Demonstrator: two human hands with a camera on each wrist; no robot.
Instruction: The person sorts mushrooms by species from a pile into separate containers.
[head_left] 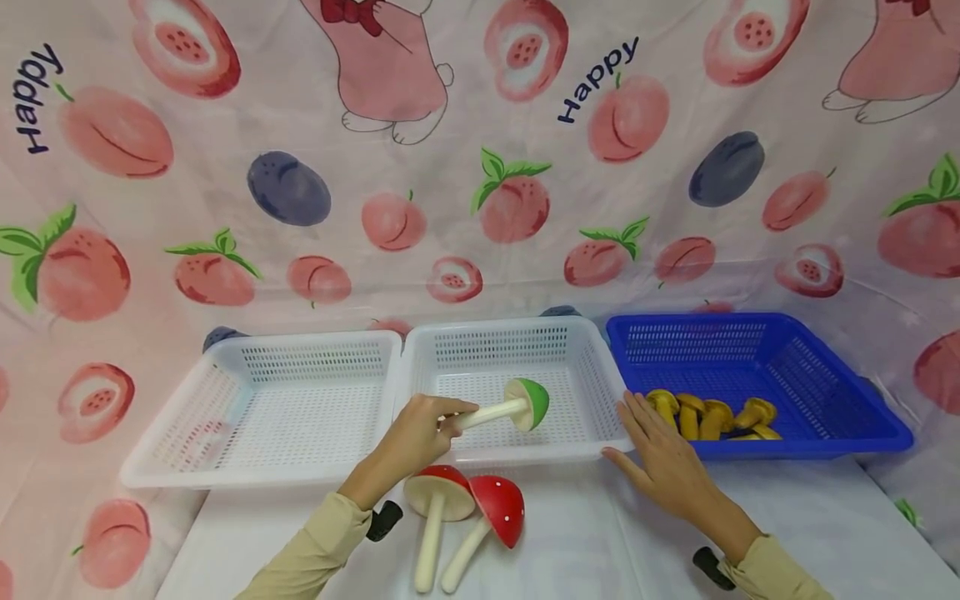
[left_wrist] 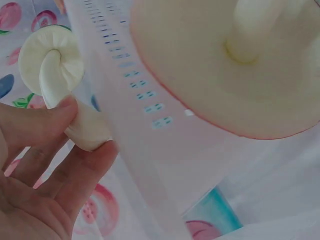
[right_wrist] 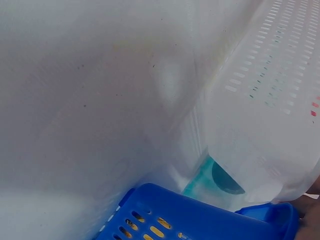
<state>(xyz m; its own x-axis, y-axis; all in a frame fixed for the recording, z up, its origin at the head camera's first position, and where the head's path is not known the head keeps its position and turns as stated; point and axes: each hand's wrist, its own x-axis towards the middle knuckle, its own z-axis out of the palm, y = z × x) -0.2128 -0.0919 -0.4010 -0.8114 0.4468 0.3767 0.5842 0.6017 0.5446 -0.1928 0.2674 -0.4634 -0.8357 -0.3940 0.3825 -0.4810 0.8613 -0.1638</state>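
Note:
My left hand [head_left: 420,429] pinches a toy mushroom [head_left: 536,405] with a green cap and white stem by the stem's end. The mushroom lies nearly sideways above the middle white basket [head_left: 517,454], cap pointing right. In the left wrist view, thumb and fingertips close on the pale stem [left_wrist: 59,82], with the cap's cream underside showing. My right hand [head_left: 667,467] has its fingers extended at the right front corner of the middle basket, against the blue basket's [head_left: 810,448] left edge. Only a bit of that hand [right_wrist: 306,212] shows in the right wrist view.
Two red-capped toy mushrooms [head_left: 439,493] [head_left: 501,507] lie on the white tablecloth [head_left: 585,533] before the middle basket. Several yellow-brown mushrooms [head_left: 716,417] lie in the blue basket. Another white basket [head_left: 300,479] stands at left. A peach-printed cloth [head_left: 450,167] hangs behind.

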